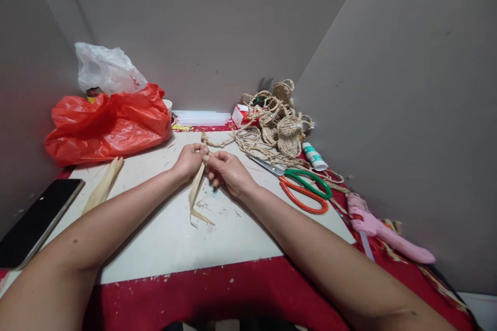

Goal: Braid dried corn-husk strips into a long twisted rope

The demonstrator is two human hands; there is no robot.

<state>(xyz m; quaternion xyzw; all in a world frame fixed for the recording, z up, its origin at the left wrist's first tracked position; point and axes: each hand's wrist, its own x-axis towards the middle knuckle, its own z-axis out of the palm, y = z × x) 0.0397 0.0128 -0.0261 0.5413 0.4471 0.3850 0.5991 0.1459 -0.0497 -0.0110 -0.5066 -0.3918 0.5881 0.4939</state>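
My left hand (190, 159) and my right hand (227, 169) meet over the middle of a white board (163, 238). Both pinch the top of a pale dried leaf strip (196, 191) where it joins a braided straw cord (217, 142). The strip hangs down from my fingers and its lower end curls on the board. The cord runs back and right from my hands to a heap of straw braid and woven pieces (277, 119).
Scissors with green and orange handles (303, 189) lie right of my hands. A pink glue gun (382, 232) lies at the right edge, a small glue tube (314, 156) behind it. Another leaf strip (103, 191), a dark phone (37, 220), and red (108, 124) and white (106, 70) plastic bags sit left.
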